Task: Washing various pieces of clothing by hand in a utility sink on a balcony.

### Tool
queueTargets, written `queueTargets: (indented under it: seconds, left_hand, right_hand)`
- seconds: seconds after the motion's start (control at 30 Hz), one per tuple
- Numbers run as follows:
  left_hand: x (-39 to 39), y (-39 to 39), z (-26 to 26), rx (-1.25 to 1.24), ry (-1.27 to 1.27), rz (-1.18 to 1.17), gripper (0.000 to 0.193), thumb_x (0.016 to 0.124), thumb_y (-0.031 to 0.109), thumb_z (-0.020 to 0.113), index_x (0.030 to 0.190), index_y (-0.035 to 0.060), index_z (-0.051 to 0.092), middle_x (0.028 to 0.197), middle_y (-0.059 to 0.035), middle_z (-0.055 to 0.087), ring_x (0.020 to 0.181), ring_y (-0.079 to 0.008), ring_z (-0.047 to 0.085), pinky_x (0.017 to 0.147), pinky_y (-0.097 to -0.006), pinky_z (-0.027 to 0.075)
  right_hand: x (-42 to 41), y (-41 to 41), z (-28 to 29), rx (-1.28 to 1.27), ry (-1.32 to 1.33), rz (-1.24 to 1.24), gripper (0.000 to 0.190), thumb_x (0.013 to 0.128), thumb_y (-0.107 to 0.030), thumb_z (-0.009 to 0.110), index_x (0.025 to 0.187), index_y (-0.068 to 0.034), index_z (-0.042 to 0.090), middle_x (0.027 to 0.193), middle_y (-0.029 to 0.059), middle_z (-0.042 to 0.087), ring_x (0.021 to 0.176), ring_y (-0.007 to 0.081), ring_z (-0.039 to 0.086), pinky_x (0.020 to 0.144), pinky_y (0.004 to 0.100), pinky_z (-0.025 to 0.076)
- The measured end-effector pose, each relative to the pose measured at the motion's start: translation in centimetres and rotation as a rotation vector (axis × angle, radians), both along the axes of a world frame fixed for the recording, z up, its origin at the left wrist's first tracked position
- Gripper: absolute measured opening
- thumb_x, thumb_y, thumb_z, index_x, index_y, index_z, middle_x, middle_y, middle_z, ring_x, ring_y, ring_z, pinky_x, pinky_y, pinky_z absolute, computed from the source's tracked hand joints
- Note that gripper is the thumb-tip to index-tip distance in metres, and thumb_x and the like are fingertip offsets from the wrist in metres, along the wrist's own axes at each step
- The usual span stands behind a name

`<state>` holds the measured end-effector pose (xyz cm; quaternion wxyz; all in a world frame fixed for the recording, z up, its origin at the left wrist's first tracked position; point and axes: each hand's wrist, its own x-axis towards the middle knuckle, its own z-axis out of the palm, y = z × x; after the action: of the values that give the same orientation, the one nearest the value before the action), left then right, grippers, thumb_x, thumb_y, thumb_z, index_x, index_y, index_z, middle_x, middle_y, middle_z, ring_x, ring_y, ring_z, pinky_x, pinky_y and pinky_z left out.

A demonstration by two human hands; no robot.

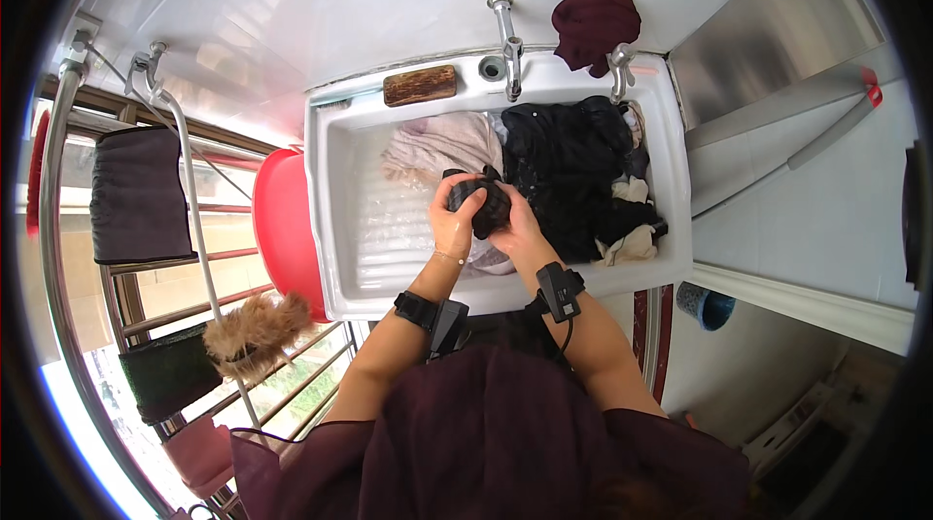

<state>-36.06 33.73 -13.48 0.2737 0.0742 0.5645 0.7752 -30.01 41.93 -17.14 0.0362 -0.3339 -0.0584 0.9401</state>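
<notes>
My left hand (453,212) and my right hand (520,222) hold a bunched dark striped cloth (490,208) between them, above the middle of a white ceramic laundry sink (332,228). Beyond my hands, a pale pinkish towel (444,144) lies wet in the sink. Dark wet clothes (565,155) fill its right half, with cream-coloured cloth (630,246) at the near right corner. Shallow water covers the ribbed washboard slope (386,228) at the left. Part of the pale cloth shows below my wrists.
A wooden block-like brush (419,85) lies on the back ledge, left of a chrome tap (509,46). Maroon cloth (596,24) hangs by a second tap (621,72). Left stand a red basin (288,228), a fluffy duster (255,336) and a metal railing; a blue bin (705,306) is at right.
</notes>
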Motion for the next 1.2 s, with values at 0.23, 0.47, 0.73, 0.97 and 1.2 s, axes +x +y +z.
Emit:
queueTargets:
  seconds: [0.23,0.47,0.73,0.97,1.2]
  left_hand:
    - [-2.4,0.1,-0.8,0.178,-0.598,0.251,0.034,0.083,0.019,0.057,0.111,0.0024,0.05,0.091,-0.0085,0.059,0.081,-0.0191,0.06,0.07,-0.0317,0.05]
    - [-2.9,0.2,0.0,0.307,-0.913,-0.18,0.025,0.086,0.031,0.048,0.088,0.0062,0.053,0.077,-0.0087,0.059,0.067,-0.0202,0.06,0.063,-0.0322,0.051]
    - [-2.7,0.4,-2.6,-0.21,-0.372,-0.43,0.022,0.081,0.026,0.052,0.088,0.0057,0.056,0.079,-0.0067,0.061,0.07,-0.0176,0.06,0.064,-0.0296,0.049]
    - [-2.2,-1.9,0.7,-0.434,0.282,-0.423,0.039,0.07,0.015,0.072,0.101,0.0032,0.05,0.102,-0.0096,0.054,0.089,-0.019,0.057,0.075,-0.0325,0.046]
    - [-0.7,-14.6,4.9,-0.762,0.481,0.078,0.037,0.067,0.022,0.071,0.094,0.0048,0.053,0.094,-0.0131,0.054,0.087,-0.0303,0.056,0.077,-0.0362,0.045]
  right_hand:
    - [-2.0,-1.9,3.9,0.93,-0.042,-0.441,0.023,0.066,0.009,0.044,0.081,0.0,0.059,0.102,0.0103,0.059,0.099,0.0216,0.053,0.088,0.0294,0.04]
    - [-1.2,-0.2,7.9,1.773,0.1,-0.184,0.01,0.061,0.006,0.047,0.063,-0.001,0.053,0.081,0.0121,0.06,0.08,0.0242,0.059,0.074,0.0319,0.046]
    - [-0.6,1.3,6.6,1.888,0.198,-0.061,0.005,0.061,0.001,0.052,0.059,-0.004,0.053,0.064,0.0082,0.055,0.062,0.0245,0.053,0.058,0.0311,0.042]
    - [2.1,3.6,1.7,1.282,-0.16,0.182,0.032,0.089,-0.027,0.046,0.104,-0.001,0.053,0.092,0.0049,0.057,0.083,0.013,0.052,0.071,0.0242,0.041]
    - [10.2,8.8,-3.3,2.041,-0.293,1.354,0.087,0.064,-0.027,0.072,0.136,-0.014,0.025,0.142,0.0225,0.009,0.123,0.0387,0.031,0.098,0.0389,0.034]
